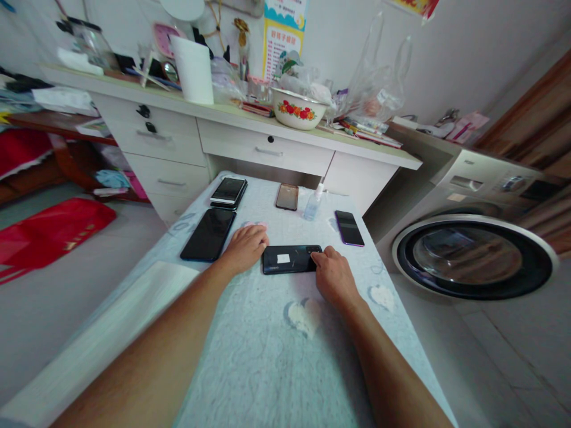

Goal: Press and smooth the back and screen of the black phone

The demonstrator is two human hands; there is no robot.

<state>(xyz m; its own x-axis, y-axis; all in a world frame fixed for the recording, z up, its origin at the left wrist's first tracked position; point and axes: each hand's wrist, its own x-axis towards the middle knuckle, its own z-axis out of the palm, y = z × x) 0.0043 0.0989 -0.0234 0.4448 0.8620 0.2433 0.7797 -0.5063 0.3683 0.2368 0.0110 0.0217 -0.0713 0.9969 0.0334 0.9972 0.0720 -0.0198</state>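
Note:
A dark phone [294, 259] lies back up across the cloth-covered table [267, 368], with a small white label on it. At its right end, by the camera lenses, my right hand [333, 272] has its fingers closed on the edge. My left hand [246, 246] rests near the phone's left end, fingers bent together; what they hold, if anything, is hidden. Left of that hand is a large black phone [209, 235], and behind it sits a stack of phones [228, 191]. A phone case [286, 197], a clear spray bottle [313, 203] and a purple-edged phone [350, 228] are farther back.
Beyond the table stands a white desk [267, 148] with drawers, holding a flowered bowl [300, 109], a paper roll [194, 71] and plastic bags. A washing machine [473, 208] is at the right. A red bag [56, 235] lies on the floor at the left.

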